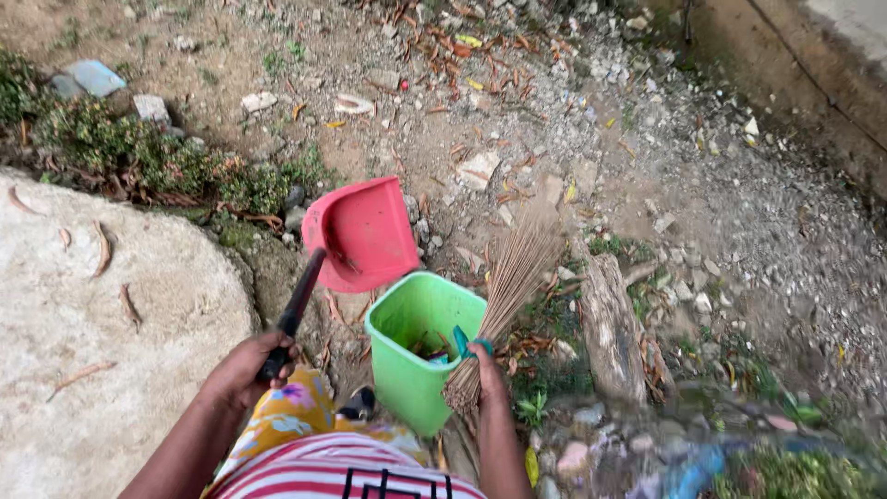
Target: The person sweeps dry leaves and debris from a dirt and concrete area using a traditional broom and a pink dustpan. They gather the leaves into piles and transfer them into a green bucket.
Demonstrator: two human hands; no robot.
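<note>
Fingers of the left hand [251, 368] wrap fully closed around the black handle of a red plastic dustpan [362, 233], which tilts up and away over the ground, its open scoop facing the camera. The handle runs down from the pan's lower left corner into the fist.

The right hand [484, 368] is closed about the bound end of a broom of thin brown sticks [510, 277]; a teal band shows at the grip, just above the knuckles. The bristles fan out up and to the right, their tips blurred over the dirt.

Between the two hands stands a bright green square plastic bin [420, 356], open at the top, with a few bits of litter inside. The dustpan's lower edge hangs just above and behind the bin's far rim; the broom crosses just beside the bin's right corner.

To the left, a broad pale concrete slab [102, 333] borders the bin closely. To the right lies a weathered grey log [612, 328], near the broom. Beyond the dustpan, bare earth scattered with dry leaves and gravel [591, 139] stretches open.
</note>
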